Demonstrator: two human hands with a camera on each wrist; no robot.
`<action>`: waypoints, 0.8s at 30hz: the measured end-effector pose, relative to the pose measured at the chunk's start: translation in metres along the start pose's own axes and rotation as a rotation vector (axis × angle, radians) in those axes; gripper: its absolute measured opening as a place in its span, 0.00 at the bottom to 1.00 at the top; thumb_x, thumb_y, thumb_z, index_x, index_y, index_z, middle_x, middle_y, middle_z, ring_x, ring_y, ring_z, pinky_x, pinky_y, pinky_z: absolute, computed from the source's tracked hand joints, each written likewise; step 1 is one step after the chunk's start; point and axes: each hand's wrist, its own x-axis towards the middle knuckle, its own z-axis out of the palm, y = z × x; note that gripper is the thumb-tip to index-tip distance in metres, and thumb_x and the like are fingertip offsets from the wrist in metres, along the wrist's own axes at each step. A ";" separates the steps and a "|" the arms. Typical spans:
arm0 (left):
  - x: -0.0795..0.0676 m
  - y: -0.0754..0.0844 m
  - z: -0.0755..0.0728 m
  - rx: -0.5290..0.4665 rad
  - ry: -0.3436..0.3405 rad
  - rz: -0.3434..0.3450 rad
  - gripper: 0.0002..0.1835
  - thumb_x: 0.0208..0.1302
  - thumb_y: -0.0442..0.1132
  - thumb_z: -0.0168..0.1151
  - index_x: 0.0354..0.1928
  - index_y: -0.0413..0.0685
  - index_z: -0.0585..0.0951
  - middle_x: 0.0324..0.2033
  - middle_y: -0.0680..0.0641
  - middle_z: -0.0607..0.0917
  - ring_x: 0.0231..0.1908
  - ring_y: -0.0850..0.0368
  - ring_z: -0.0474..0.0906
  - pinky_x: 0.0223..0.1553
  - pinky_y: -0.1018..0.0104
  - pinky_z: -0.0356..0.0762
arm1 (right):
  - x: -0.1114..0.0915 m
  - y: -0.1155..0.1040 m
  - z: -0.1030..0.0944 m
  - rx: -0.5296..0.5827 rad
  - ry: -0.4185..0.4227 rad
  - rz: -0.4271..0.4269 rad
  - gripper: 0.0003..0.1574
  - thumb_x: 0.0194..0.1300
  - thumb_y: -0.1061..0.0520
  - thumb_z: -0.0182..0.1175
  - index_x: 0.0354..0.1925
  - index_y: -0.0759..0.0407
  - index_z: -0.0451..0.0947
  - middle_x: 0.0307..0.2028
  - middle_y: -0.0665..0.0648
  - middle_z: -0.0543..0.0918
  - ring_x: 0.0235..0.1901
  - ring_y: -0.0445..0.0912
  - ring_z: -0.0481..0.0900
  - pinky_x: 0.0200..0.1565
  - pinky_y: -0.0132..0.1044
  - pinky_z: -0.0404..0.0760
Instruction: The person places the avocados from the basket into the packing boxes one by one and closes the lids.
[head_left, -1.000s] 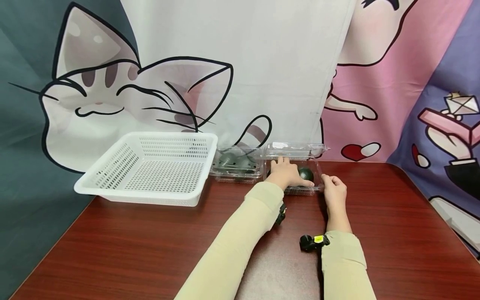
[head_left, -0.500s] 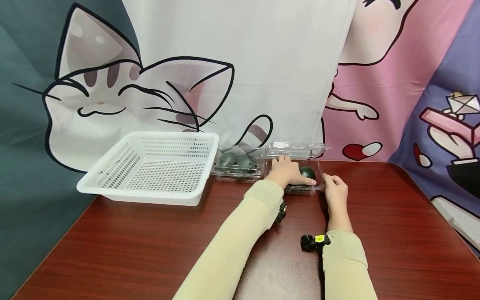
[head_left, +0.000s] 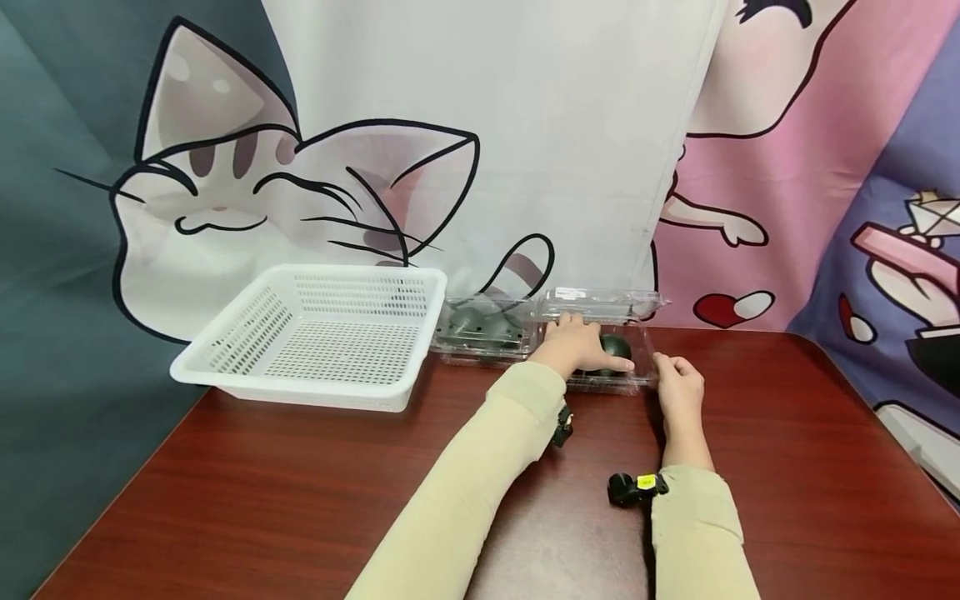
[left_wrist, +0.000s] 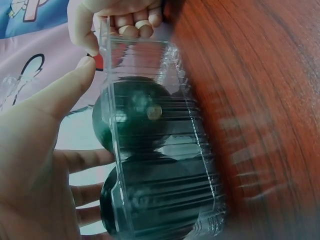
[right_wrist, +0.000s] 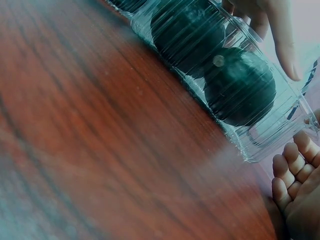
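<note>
A clear plastic clamshell box point(head_left: 626, 382) stands at the back of the table, its lid point(head_left: 600, 305) raised. Two dark green round fruits, avocado-like, show through its wall in the left wrist view: an upper one point(left_wrist: 135, 115) and a lower one point(left_wrist: 157, 200). My left hand point(head_left: 576, 346) reaches over the box from the front, fingers behind the lower fruit and thumb stretched out above the rim. At the right end, my right hand point(head_left: 679, 390) pinches the box's rim between thumb and forefinger; its other fingers point(right_wrist: 283, 170) are curled beside the end wall.
A second clear box point(head_left: 483, 337) with green fruits inside stands directly left of the open one. Further left is a white perforated basket point(head_left: 288, 392). A printed cloth point(head_left: 585, 125) hangs behind the dark red wooden table point(head_left: 322, 500).
The head view has shifted slightly, moving the whole scene a little rightward. Both hands keep nearly the same places at the open box.
</note>
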 end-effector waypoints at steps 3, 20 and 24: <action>-0.001 -0.002 0.000 -0.008 0.008 0.002 0.48 0.46 0.79 0.48 0.68 0.63 0.63 0.67 0.48 0.59 0.66 0.51 0.50 0.62 0.53 0.54 | 0.000 0.000 0.000 -0.002 0.006 -0.007 0.22 0.60 0.51 0.58 0.11 0.49 0.68 0.14 0.43 0.65 0.27 0.41 0.63 0.28 0.30 0.63; -0.043 -0.024 -0.020 -0.157 0.098 0.144 0.34 0.55 0.67 0.55 0.59 0.56 0.73 0.56 0.50 0.73 0.58 0.52 0.65 0.53 0.58 0.68 | 0.000 -0.001 -0.003 -0.016 -0.034 0.026 0.23 0.61 0.49 0.57 0.11 0.47 0.67 0.10 0.41 0.69 0.16 0.37 0.67 0.24 0.29 0.65; -0.053 -0.045 -0.023 -0.307 0.137 0.123 0.26 0.59 0.61 0.56 0.53 0.54 0.76 0.49 0.52 0.78 0.49 0.56 0.73 0.48 0.61 0.71 | 0.000 -0.003 -0.003 -0.014 -0.041 0.023 0.23 0.61 0.50 0.57 0.11 0.48 0.67 0.10 0.41 0.70 0.15 0.36 0.68 0.23 0.29 0.66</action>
